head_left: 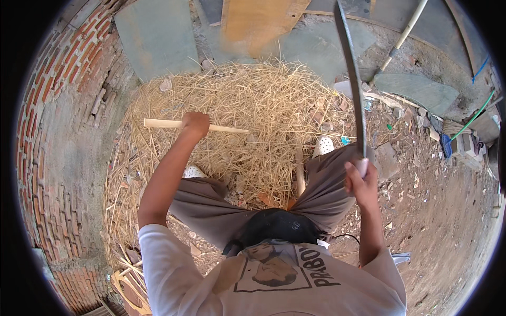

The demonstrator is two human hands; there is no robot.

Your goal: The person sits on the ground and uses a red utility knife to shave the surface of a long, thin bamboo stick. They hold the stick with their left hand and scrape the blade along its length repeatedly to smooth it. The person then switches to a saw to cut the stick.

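Note:
My left hand is closed round a pale wooden stick, held level above a heap of straw-like shavings. The stick's thicker end sticks out to the left of my fist, its thinner end to the right. In my right hand is the light handle of a machete, gripped above my right knee. Its long dark blade points away from me, upward in the view, apart from the stick. The pile of shavings spreads between and beyond my feet.
A worn brick wall runs along the left. Grey boards and an orange-brown board lean at the back. At the right, a pole, a blue-headed broom and rubble lie over bare dirt.

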